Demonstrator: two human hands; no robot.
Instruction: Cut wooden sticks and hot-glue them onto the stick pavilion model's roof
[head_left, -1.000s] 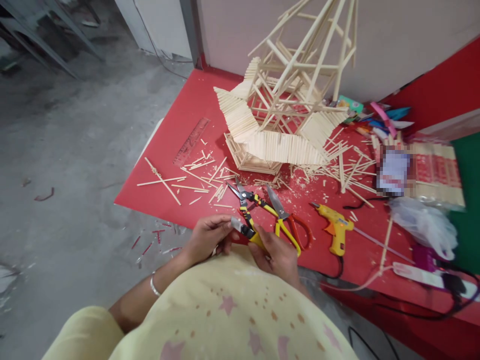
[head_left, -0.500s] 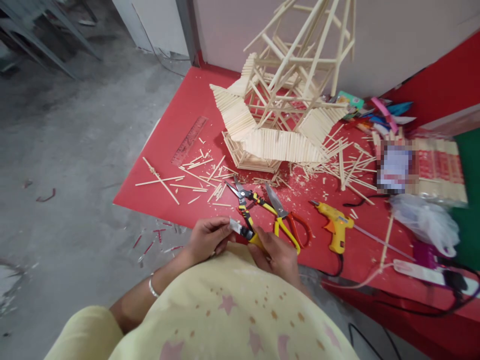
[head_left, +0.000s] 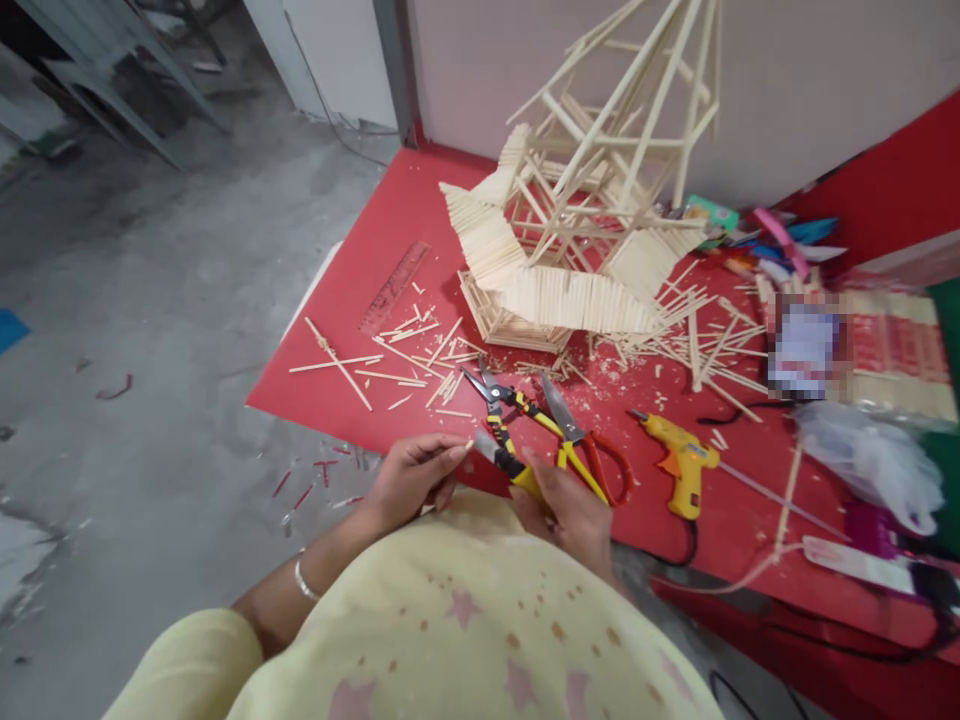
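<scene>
My right hand (head_left: pixel 568 508) is closed round the yellow handle of a cutter knife (head_left: pixel 504 462), whose short blade points left. The pinched fingertips of my left hand (head_left: pixel 415 474) meet the tip of that blade; whatever small piece they hold is too tiny to make out. Both hands hover at the near edge of the red table (head_left: pixel 352 270), above my yellow-clad lap. Just behind them lie yellow-and-black snips (head_left: pixel 504 398) and red-handled scissors (head_left: pixel 591 447).
A tall model of pale wooden sticks (head_left: pixel 585 230) stands at the table's back. Loose sticks (head_left: pixel 375 365) and a red ruler (head_left: pixel 394 288) lie to the left. A yellow glue gun (head_left: pixel 681 455), a plastic bag (head_left: pixel 874 462) and a power strip (head_left: pixel 862 565) lie to the right.
The view has shifted slightly. Both hands stay together at the knife, with my left fingertips now right at the blade tip.
</scene>
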